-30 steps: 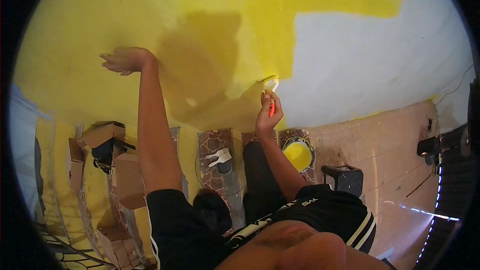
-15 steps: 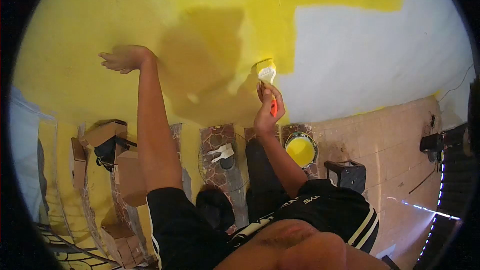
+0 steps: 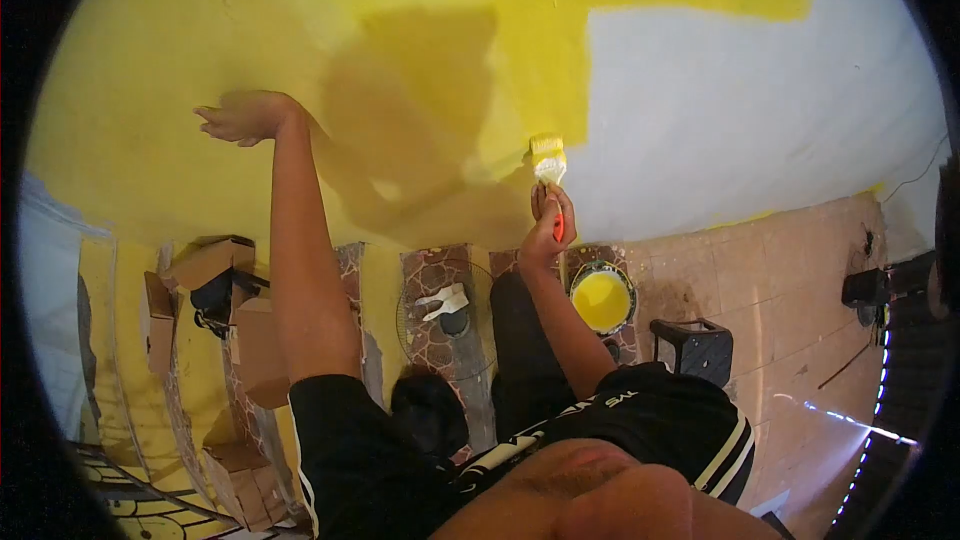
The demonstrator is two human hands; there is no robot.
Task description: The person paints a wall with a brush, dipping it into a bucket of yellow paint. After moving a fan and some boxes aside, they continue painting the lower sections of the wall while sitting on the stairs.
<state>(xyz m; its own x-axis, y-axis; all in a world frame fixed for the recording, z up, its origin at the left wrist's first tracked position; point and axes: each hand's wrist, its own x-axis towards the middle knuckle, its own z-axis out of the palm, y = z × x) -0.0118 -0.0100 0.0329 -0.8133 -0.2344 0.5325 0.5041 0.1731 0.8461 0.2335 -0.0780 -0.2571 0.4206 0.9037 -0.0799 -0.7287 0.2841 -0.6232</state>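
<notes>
While the left hand [image 3: 250, 118] braces, as it seems, against the yellow part of the wall [image 3: 720, 90], the right hand [image 3: 543, 243] does the brushwork. Its fingers are clamped together around the orange-tipped handle of a flat paintbrush [image 3: 549, 168], bristles upward, right at the lower corner of the strong yellow band, where bare white begins. From here I can't tell whether the bristles press the wall or hover just off it. The left hand holds nothing; its fingers stretch out loosely, slightly apart near the tips.

I'd judge the step in hand to be spreading yellow along that boundary, with plenty of white left to the right. The next move, to my eye, calls for a steady wrist and light, even pressure, so the edge keeps straight; if the bristles run dry, the paint bucket [image 3: 601, 266] stands near, below the right hand and beside the forearm, with yellow paint [image 3: 602, 304] inside. A pale spare brush [image 3: 446, 302] lies farther left.
</notes>
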